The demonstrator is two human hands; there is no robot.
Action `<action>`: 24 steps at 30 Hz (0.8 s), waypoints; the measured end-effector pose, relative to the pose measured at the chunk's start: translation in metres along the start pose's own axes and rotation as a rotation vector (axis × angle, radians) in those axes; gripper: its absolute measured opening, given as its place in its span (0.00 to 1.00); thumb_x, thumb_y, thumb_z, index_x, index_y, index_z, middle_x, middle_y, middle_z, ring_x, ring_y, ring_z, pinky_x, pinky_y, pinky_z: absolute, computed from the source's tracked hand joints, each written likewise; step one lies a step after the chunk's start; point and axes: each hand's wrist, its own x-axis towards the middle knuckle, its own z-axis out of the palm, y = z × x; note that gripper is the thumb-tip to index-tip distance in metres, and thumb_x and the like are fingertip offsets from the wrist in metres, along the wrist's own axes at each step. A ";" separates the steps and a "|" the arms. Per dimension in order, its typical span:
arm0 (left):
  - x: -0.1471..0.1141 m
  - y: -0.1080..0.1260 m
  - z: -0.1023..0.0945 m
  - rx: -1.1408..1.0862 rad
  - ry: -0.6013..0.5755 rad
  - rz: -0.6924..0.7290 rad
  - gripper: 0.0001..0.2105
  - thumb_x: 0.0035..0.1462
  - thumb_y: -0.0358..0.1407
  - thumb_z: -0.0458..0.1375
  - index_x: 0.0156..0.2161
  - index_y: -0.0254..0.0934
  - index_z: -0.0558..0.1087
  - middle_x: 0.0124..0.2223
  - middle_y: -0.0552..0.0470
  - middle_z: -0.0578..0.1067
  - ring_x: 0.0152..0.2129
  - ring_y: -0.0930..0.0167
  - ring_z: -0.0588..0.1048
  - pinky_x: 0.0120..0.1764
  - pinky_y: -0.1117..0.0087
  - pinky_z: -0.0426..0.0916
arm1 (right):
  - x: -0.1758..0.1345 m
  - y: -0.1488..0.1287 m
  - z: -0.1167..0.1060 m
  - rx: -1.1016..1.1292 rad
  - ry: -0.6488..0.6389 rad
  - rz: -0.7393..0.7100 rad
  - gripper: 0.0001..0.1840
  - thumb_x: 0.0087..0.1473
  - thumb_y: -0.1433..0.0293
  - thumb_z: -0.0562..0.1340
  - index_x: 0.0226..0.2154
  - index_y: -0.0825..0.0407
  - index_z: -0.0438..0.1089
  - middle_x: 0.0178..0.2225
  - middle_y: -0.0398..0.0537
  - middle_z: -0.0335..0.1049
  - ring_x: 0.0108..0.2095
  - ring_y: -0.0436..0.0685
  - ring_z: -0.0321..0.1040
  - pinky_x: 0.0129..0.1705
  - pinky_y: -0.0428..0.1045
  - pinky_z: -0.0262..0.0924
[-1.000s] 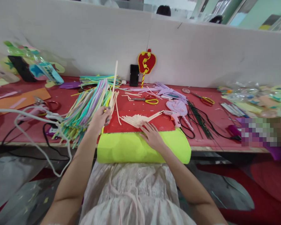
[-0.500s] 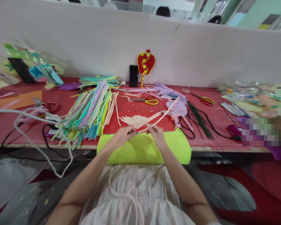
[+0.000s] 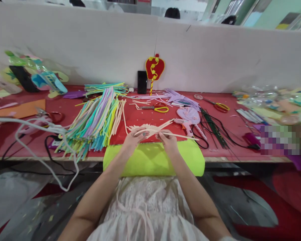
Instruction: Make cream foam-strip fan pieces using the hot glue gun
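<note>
Cream strip, straight moments ago, now bowed between left hand and right hand (both closed in pinch on it), so bending seems under way

Single head-worn camera, on near side of table, above it. Faces forward, down across table to wall behind it. Wearer's dress closest; left hand, right hand farther, over table's near part. Wide view.
</note>
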 end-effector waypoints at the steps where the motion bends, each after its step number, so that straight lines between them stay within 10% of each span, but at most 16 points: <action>1: 0.000 -0.003 0.003 -0.080 0.000 -0.018 0.20 0.44 0.35 0.67 0.44 0.37 0.73 0.41 0.49 0.79 0.40 0.68 0.77 0.47 0.68 0.69 | 0.000 0.001 0.000 0.013 0.007 -0.004 0.11 0.43 0.62 0.70 0.30 0.49 0.72 0.29 0.43 0.75 0.31 0.51 0.73 0.39 0.48 0.70; 8: 0.005 -0.016 0.008 -0.222 0.097 -0.019 0.14 0.46 0.36 0.67 0.40 0.37 0.74 0.40 0.50 0.79 0.39 0.70 0.78 0.48 0.67 0.69 | 0.002 0.003 -0.001 0.045 0.061 -0.034 0.12 0.45 0.61 0.69 0.31 0.49 0.72 0.29 0.42 0.76 0.29 0.51 0.73 0.39 0.49 0.70; 24: 0.005 -0.027 0.006 0.508 0.124 0.228 0.11 0.49 0.42 0.62 0.33 0.35 0.77 0.35 0.49 0.80 0.34 0.68 0.77 0.43 0.66 0.69 | -0.004 0.006 0.008 -0.383 -0.115 -0.046 0.14 0.45 0.58 0.67 0.32 0.50 0.73 0.32 0.45 0.75 0.32 0.54 0.72 0.40 0.49 0.66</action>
